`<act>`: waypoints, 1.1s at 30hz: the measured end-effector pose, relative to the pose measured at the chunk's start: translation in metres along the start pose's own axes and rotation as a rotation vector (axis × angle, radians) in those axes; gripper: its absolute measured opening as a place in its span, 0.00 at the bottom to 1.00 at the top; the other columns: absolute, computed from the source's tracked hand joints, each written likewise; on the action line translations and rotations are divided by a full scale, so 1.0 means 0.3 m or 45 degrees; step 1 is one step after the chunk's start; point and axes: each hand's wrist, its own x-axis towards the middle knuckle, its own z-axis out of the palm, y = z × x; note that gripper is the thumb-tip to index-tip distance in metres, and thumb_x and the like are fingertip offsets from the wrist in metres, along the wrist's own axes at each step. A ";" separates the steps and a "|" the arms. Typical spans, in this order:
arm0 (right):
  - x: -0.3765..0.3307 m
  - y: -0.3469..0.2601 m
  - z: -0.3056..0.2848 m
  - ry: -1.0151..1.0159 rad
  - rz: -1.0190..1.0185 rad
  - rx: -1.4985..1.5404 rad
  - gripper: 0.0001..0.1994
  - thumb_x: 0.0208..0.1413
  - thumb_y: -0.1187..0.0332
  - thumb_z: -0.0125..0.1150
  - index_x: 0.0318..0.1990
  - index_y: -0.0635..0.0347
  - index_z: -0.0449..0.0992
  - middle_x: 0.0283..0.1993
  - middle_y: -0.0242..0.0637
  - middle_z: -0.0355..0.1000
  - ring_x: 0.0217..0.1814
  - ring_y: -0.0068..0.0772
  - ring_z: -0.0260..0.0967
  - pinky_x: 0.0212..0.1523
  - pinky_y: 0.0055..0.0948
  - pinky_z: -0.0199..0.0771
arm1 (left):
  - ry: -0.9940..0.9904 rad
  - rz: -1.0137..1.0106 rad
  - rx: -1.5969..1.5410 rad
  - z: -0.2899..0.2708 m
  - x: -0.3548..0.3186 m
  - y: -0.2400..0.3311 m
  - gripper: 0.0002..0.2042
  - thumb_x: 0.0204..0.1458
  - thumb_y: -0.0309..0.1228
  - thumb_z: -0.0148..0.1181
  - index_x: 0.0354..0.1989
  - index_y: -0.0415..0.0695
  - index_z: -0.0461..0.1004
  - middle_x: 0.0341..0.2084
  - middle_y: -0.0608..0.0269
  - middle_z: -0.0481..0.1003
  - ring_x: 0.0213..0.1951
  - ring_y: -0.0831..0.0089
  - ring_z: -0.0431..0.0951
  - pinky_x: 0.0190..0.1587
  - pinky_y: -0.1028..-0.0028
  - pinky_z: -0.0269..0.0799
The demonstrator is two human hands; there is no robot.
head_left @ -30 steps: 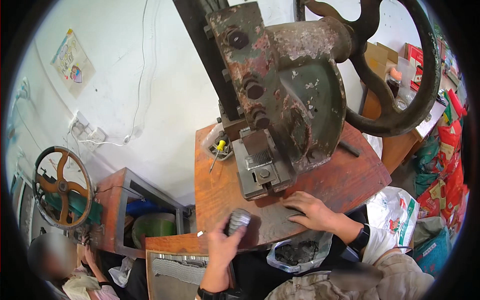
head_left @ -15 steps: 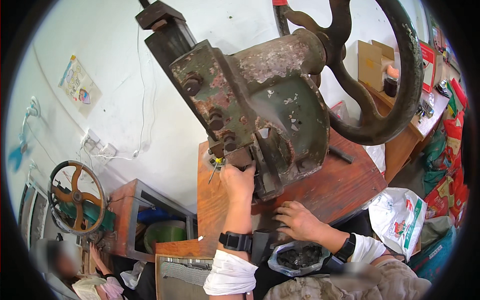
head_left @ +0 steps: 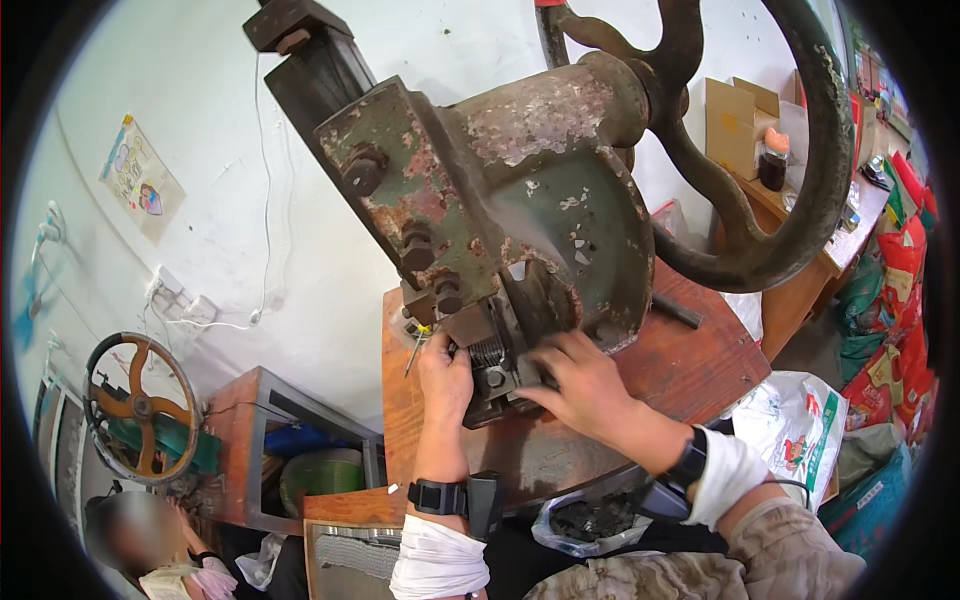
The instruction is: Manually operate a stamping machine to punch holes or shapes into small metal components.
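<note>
- White plaster wall [head_left: 300, 200] fills the background, with a small colourful poster [head_left: 140, 180] pinned at the upper left and a socket with trailing white cables [head_left: 190, 305] lower down
- Reddish-brown wooden bench [head_left: 690, 365] stands in the middle of the view, seen from above
- On the bench sits a large, old, green-painted press machine [head_left: 520, 220], rusty and chipped, leaning up toward the camera
- A heavy dark flywheel [head_left: 790, 160] is mounted on the machine's right side
- At the machine's lower front is a small metal die block [head_left: 490, 365], dark and oily
- The left hand [head_left: 445, 375] reaches up from the lower edge, fingers curled and pressed against the left side of the die block; what it pinches, if anything, is hidden
- A black wrist device [head_left: 440, 497] and a white sleeve cuff [head_left: 435, 560] sit on the left forearm
- The right hand [head_left: 580, 385] lies palm down just beside it, fingers spread over the right side of the die block and the machine's base, touching both
- A black watch [head_left: 688, 462] is on the right wrist
- A thin yellow-handled tool [head_left: 418, 340] stands near the left hand, at the bench's edge
- At the far left, a second smaller handwheel [head_left: 140, 410] with orange spokes stands well apart
- A white printed plastic bag [head_left: 800, 440] lies on the floor to the right of the bench
- Cardboard boxes [head_left: 740, 120] sit on another table at the upper right
</note>
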 end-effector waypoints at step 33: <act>0.099 0.012 0.131 -0.027 0.265 -0.223 0.35 0.40 0.55 0.68 0.54 0.67 0.65 0.57 0.51 0.63 0.59 0.52 0.59 0.57 0.41 0.62 | -0.210 -0.033 0.013 -0.033 -0.004 0.036 0.19 0.49 0.21 0.48 0.51 0.41 0.70 0.48 0.45 0.69 0.54 0.50 0.62 0.58 0.61 0.57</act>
